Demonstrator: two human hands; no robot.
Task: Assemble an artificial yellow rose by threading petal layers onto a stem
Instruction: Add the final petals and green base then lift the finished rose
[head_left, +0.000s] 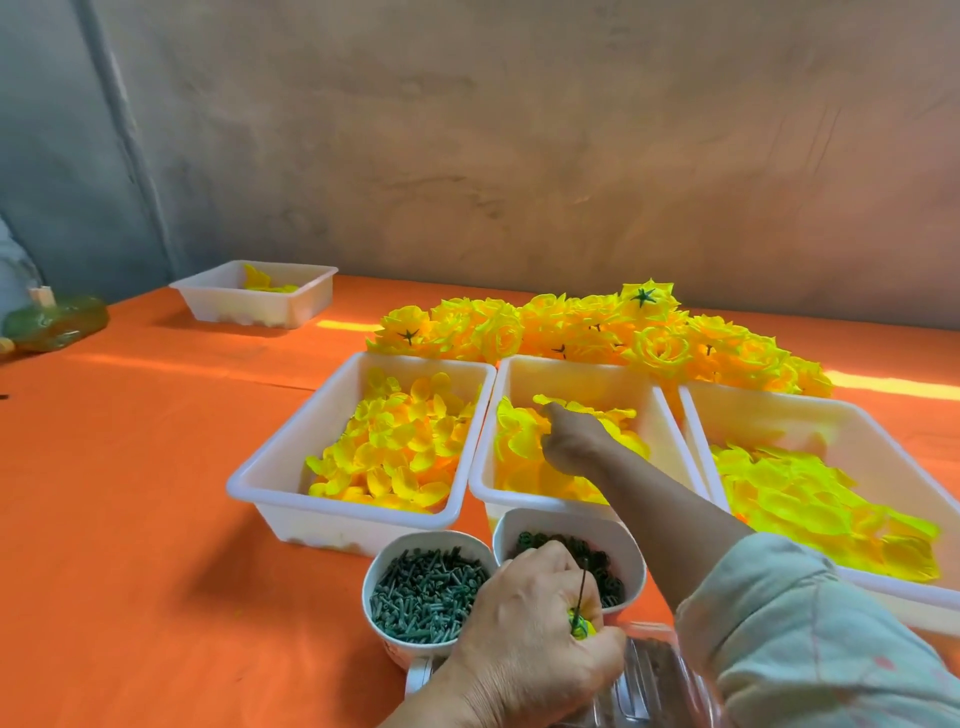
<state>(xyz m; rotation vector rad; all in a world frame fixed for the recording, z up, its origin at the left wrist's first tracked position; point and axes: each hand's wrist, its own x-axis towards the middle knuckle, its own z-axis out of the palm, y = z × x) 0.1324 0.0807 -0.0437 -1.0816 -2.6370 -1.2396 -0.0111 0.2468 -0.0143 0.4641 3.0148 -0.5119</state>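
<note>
While the left hand (535, 644) sits at six o'clock, its fingers clamped round the foot of a thin dark stem (582, 584) with a small yellow bud (579, 626) showing at the grip, the right hand (571, 441) reaches to twelve o'clock, down into the middle tray (571, 366) on the orange surface (156, 467). Its fingers curl into the petal layers (519, 441) there. From behind the knuckles I cannot tell whether they pinch one or only rest among them.

The step, as I judge it, is fetching the next layer. It would go best to lift a single piece, since such thin pieces likely cling together. The centre hole then has to slide over the stem's tip, so the left hand should hold the stem upright and steady. A cup of green pegs (426, 587) and a cup of green rings (597, 571) stand just beside that hand, so a wide swing back could tip them.

I can read no writing. Faint marks low on the peg cup are too small to make out.
</note>
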